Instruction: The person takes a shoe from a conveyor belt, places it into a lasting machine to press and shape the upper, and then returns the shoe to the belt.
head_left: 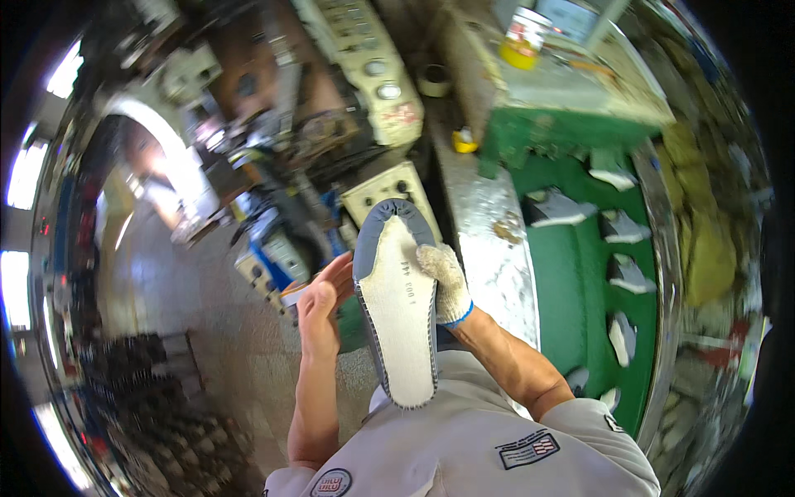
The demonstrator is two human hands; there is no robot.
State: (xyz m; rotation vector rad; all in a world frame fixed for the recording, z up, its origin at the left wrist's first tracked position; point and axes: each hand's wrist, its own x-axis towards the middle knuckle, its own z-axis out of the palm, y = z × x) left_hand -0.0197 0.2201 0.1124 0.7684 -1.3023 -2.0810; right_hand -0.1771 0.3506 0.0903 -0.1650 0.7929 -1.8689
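A grey shoe upper (395, 331) with a pale bottom is turned underside up in front of my body. Dark stitching runs around its edge, and the grey material is gathered over the toe. My right hand (447, 282), in a knitted glove with a blue cuff, grips it from the right side, thumb lying on the pale underside. On the other side, my bare left hand (321, 308) is beside the upper with its fingers stretched out. Whether those fingertips touch the upper I cannot tell.
On the right, a green conveyor belt (571, 286) carries several grey shoes (561, 207), along a metal ledge (497, 248). A machine with a control panel (389, 91) stands ahead. A yellow tin (520, 51) sits on the bench. Dark shoe racks (149, 398) are at lower left.
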